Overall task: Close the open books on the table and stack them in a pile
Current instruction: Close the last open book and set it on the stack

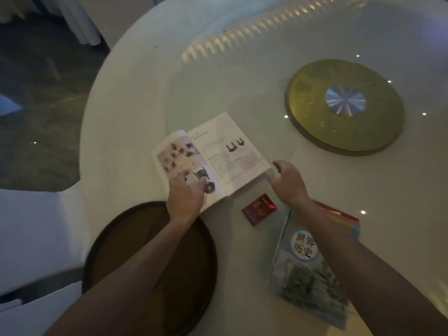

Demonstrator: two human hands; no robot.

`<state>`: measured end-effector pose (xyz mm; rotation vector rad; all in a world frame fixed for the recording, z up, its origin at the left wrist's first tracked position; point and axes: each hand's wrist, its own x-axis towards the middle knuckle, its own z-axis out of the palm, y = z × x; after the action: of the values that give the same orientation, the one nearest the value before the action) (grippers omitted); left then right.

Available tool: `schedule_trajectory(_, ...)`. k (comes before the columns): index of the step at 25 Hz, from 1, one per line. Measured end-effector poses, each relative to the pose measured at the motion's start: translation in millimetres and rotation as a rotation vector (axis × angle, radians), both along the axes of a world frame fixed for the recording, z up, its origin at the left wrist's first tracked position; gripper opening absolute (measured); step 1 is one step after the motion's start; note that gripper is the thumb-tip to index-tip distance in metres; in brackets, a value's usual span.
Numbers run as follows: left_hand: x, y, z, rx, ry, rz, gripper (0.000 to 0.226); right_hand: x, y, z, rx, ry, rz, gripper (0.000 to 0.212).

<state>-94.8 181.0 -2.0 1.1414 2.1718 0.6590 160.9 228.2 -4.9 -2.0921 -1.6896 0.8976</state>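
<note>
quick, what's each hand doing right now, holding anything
Left hand: open, fingers resting flat on the left page of the open book, gripping nothing.
Right hand: open, fingers spread at the book's right edge, holding nothing.

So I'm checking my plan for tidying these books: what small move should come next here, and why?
Probably fold the open book shut. The right hand is at its right page edge while the left hand rests flat on the left page, steadying it. The closed pile waits nearby to receive it.
</note>
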Motion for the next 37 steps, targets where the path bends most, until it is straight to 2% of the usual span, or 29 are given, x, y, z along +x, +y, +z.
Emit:
schedule_trajectory(2,-28.9,11.6,-9.4,-0.100,-0.031,0.074,0.076,-22.5,25.1,-3.2,-0.066,-0.003,0.027,0.049)
schedule_trajectory(5,-58.5,20.8,-27.5,-0.252,-0.210,0.232,0.082,-40.2,50.8,-18.6,-0.156,-0.036,-0.003,0.054)
schedule_trajectory(8,-77.2,23.1,-45.4,-0.277,-0.405,0.284,0.070,-51.8,59.7,-28.7,-0.216,-0.193,-0.032,0.067)
schedule_trajectory(10,-82.0,25.3,-49.0,-0.237,-0.529,0.325,0.050,-56.9,61.2,-28.2,-0.225,-0.228,-0.064,0.073)
schedule_trajectory(11,-82.0,27.0,-46.1,-0.206,-0.578,0.338,0.042,-59.3,60.2,-25.9,-0.233,-0.186,-0.094,0.072)
schedule_trajectory(13,-77.7,33.5,-32.5,-0.113,-0.588,0.333,0.042,-61.7,54.4,-26.1,-0.271,-0.062,-0.140,0.065)
schedule_trajectory(17,-62.9,57.9,-7.0,0.058,-0.554,0.085,0.053,-70.2,38.6,-31.1,-0.362,0.000,-0.215,0.031)
schedule_trajectory(20,-43.1,69.1,3.1,0.091,-0.649,-0.095,0.052,-76.1,28.9,-34.5,-0.386,0.048,-0.240,0.017)
schedule_trajectory(22,-36.8,68.1,-5.4,0.066,-0.715,-0.087,0.052,-78.3,25.0,-36.1,-0.374,0.202,-0.318,0.011)
schedule_trajectory(24,-36.2,64.0,-18.7,-0.033,-0.675,-0.005,0.056,-80.0,19.7,-34.5,-0.399,0.476,-0.414,0.023)
schedule_trajectory(26,-39.2,58.1,-26.6,-0.130,-0.464,0.010,0.055,-82.5,13.7,-28.7,-0.435,0.667,-0.442,0.039)
schedule_trajectory(28,-39.9,52.9,-26.5,-0.180,-0.378,-0.008,0.061,-85.7,7.9,-24.1,-0.446,0.722,-0.392,0.031)
schedule_trajectory(30,-43.3,50.5,-24.5,-0.227,-0.447,0.016,0.066,-88.6,4.6,-21.2,-0.431,0.736,-0.342,0.031)
schedule_trajectory(33,-48.8,46.7,-15.9,-0.228,-0.540,0.020,0.042,-81.7,-3.3,-10.1,-0.374,0.792,-0.321,0.037)
schedule_trajectory(37,-26.5,39.8,7.5,-0.154,-0.655,-0.041,0.028,-48.8,-30.0,20.6,-0.302,0.854,-0.393,0.034)
